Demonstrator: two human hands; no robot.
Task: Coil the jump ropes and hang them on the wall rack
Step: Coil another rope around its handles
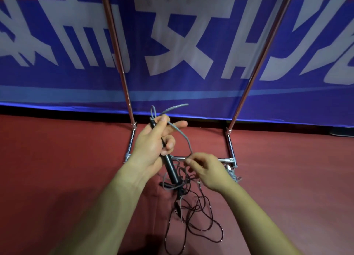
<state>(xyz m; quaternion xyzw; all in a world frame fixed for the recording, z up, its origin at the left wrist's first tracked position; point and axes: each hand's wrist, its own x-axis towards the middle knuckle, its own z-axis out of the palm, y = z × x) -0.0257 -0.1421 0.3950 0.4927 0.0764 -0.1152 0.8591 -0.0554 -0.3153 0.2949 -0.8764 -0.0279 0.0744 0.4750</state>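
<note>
My left hand (153,141) grips a black jump-rope handle (171,168) held slanted, its lower end pointing down toward the floor. A grey cord (180,132) loops over the top of that hand and runs down to my right hand (206,170), which pinches it between thumb and fingertips. Below both hands a tangle of thin dark rope (197,216) lies on the red floor, with more black handle parts in it. The metal rack (201,159) stands just behind my hands; its two slanted poles rise toward the top of the view.
A blue banner with large white characters (172,53) hangs behind the rack. A small grey coiled item (232,175) lies by the rack's right foot. Red floor (57,159) spreads to both sides.
</note>
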